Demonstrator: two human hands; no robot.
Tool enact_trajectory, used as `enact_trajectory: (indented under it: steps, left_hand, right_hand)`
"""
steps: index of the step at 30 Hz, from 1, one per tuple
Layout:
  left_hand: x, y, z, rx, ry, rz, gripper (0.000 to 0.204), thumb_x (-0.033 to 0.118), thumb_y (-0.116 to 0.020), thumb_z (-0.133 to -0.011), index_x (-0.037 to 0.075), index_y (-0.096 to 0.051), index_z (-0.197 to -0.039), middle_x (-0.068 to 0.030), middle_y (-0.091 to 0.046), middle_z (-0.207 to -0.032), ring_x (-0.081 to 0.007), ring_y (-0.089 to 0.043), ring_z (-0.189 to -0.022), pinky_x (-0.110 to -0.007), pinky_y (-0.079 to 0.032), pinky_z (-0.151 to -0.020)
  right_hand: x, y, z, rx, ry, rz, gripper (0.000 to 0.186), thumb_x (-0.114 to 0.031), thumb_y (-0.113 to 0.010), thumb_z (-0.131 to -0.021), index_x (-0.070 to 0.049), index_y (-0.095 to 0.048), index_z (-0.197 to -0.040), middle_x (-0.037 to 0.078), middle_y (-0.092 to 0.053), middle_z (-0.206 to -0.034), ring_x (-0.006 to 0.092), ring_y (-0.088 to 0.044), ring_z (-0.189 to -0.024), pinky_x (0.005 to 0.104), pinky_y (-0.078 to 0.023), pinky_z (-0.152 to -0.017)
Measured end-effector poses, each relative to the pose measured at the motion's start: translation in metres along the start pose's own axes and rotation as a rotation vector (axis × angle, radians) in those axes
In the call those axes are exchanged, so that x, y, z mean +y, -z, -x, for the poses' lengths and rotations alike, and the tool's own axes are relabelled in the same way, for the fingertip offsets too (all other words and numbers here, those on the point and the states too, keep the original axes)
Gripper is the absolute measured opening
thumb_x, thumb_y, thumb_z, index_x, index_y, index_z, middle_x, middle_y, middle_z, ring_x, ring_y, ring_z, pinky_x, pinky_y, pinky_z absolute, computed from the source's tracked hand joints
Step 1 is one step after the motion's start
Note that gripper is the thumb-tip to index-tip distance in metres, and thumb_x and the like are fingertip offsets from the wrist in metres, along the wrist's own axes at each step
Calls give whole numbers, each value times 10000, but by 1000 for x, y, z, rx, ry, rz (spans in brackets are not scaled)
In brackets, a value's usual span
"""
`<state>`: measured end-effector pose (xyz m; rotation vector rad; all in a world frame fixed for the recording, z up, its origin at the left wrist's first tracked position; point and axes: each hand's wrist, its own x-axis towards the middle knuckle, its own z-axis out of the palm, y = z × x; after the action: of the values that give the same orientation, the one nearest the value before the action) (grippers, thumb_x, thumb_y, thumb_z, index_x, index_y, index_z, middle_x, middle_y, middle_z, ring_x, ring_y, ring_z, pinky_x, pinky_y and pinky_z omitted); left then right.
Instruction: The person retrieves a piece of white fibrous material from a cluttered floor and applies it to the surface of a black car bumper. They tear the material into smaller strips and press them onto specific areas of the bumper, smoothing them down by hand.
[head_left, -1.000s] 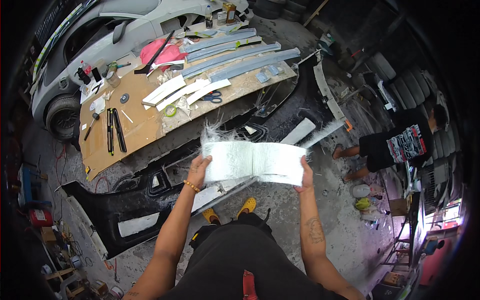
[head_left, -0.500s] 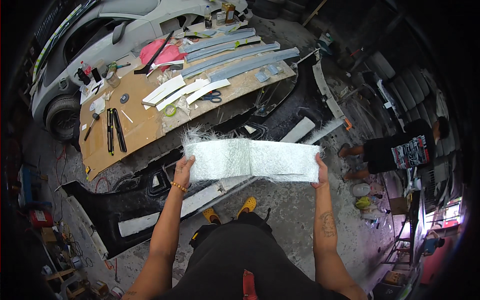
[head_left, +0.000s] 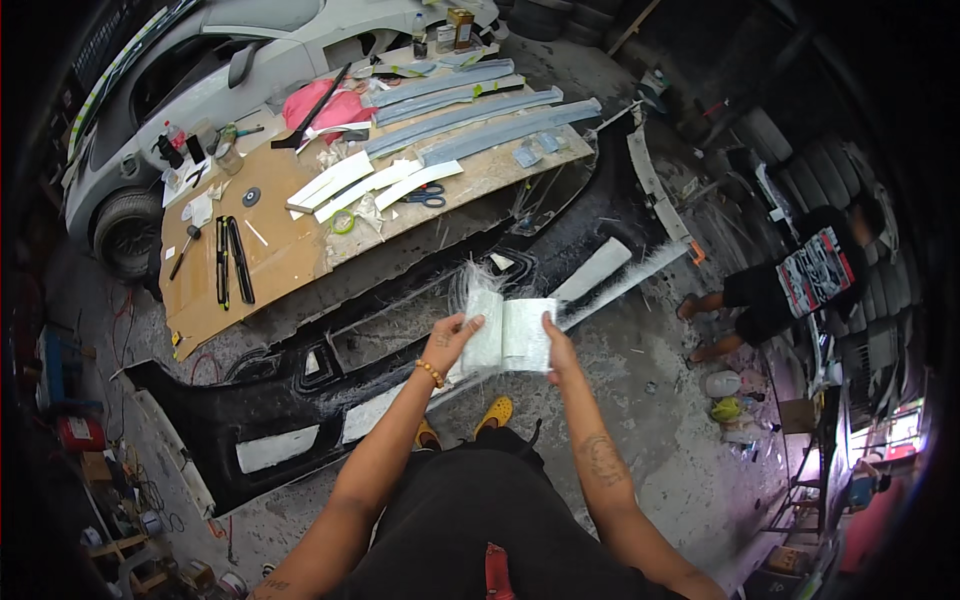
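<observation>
Between my hands is a piece of white fiberglass mat [head_left: 527,325], folded into a short shape with loose strands fraying at its upper left end. My left hand [head_left: 452,340] grips its left side, thumb on top. At the right edge my right hand [head_left: 560,350] pinches it, fingers behind and partly hidden. Beneath the mat lies a long black car bumper [head_left: 405,385] on the floor, with whitish rectangular patches [head_left: 278,449] along its inner face. Another frayed white strip [head_left: 640,275] extends over the bumper's right part.
Beyond the bumper, a cardboard-topped table [head_left: 290,270] carries grey strips [head_left: 510,130], blue-handled scissors [head_left: 428,196], green tape [head_left: 342,221] and black tools [head_left: 238,260]. A silver car [head_left: 200,100] stands behind it. At the right, another person [head_left: 800,275] is bent over near stacked panels.
My hands have come together, mostly by the right moving left and the left moving right. The stretched-out mat is now folded shorter. The other person's upper body has shifted slightly.
</observation>
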<state>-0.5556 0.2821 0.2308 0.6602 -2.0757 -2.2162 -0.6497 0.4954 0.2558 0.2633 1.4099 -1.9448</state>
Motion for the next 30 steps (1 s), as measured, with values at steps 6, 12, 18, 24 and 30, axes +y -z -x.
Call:
enact_trajectory:
  steps: [6, 12, 18, 24, 30]
  left_hand:
    - [34, -20, 19, -190, 106, 123, 549, 483, -755, -816, 47, -601, -1112, -42, -607, -931, -150, -605, -893, -293, -503, -724]
    - [17, -20, 18, -250, 115, 207, 802, 499, -804, -753, 36, -443, -1298, -147, -454, -1287, -231, -597, -1047, -335, -565, -764]
    - [16, -16, 23, -243, 110, 72, 879, 471, -832, -734, -6, -379, -1316, -178, -433, -1286, -234, -609, -1018, -332, -585, -722]
    - [22, -19, 28, -277, 111, 25, 809, 436, -804, -777, -6, -384, -1309, -183, -430, -1287, -245, -602, -1021, -346, -582, -735]
    - [12, -11, 24, -227, 161, 280, 436, 146, -591, -882, 42, -502, -1296, -73, -588, -1166, -168, -615, -966, -334, -534, -810]
  right_hand:
    - [11, -24, 10, -112, 49, 5, 583, -459, -513, -987, 26, -523, -1309, 151, -622, -1230, 237, -635, -1073, 347, -503, -918]
    - [20, -26, 9, -93, 72, 170, 604, -462, -532, -978, 32, -500, -1325, 140, -605, -1230, 199, -605, -1082, 313, -485, -905]
    - [12, -48, 28, -135, 146, 335, 543, -397, -595, -955, 23, -521, -1292, 119, -614, -1178, 157, -597, -1037, 285, -482, -863]
    - [12, -35, 29, -53, 77, 119, 478, -352, -611, -929, 17, -573, -1232, 107, -644, -1112, 163, -645, -933, 271, -523, -757]
    - [28, 0, 8, 53, 55, -35, 444, -312, -568, -927, 28, -584, -1213, 116, -663, -1103, 198, -671, -924, 297, -547, -779]
